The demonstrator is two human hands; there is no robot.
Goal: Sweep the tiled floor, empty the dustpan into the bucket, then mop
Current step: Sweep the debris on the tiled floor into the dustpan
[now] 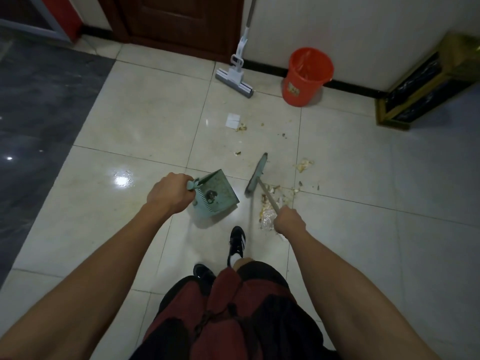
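My left hand (168, 194) grips the handle of a pale green dustpan (217, 196), held just above the tiled floor (145, 120) with a little dirt inside. My right hand (289, 220) grips the thin handle of a green broom (255, 176), whose head stands on the floor just right of the dustpan. A pile of crumbs and a crumpled wrapper (270, 209) lies under the broom handle. More scraps (304, 165) and a white paper square (232, 120) are scattered farther out. An orange bucket (306, 76) stands by the far wall. A grey sponge mop (235, 81) leans beside it.
A dark wooden door (181, 19) is at the back. A gold-framed black stand (428, 81) sits at the right wall. Dark grey flooring (39, 100) borders the tiles on the left. My feet in black shoes (236, 241) stand below the dustpan.
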